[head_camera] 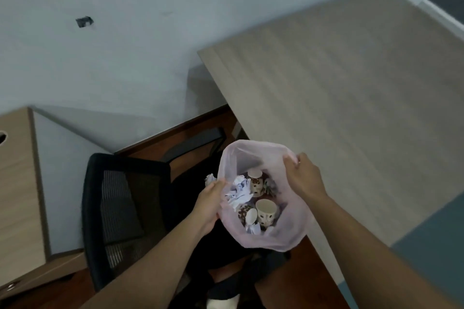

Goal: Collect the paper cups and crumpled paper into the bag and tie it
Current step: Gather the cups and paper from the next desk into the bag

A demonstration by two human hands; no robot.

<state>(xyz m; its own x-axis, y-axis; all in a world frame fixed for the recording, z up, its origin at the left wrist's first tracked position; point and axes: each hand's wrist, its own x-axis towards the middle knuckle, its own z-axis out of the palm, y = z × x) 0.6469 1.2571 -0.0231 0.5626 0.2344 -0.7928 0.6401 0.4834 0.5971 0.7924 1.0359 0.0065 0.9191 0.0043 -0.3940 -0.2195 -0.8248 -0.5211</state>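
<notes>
A thin pink plastic bag (288,231) hangs open between my hands, over the seat of an office chair beside the table. My left hand (209,204) grips the bag's left rim; my right hand (302,174) pinches the right rim, higher up. Inside lie patterned paper cups: one upright-looking cup (266,211) with its mouth facing me, another (256,182) behind it and one on its side (247,214). Crumpled white paper (238,194) sits among them. One more paper ball (210,179) shows just outside the bag's left edge, above my left hand.
A light wooden table (351,95) fills the right side, its edge next to the bag. A black mesh office chair (125,208) stands below and left. A wooden cabinet (17,183) is at far left; a pale wall (113,45) lies behind.
</notes>
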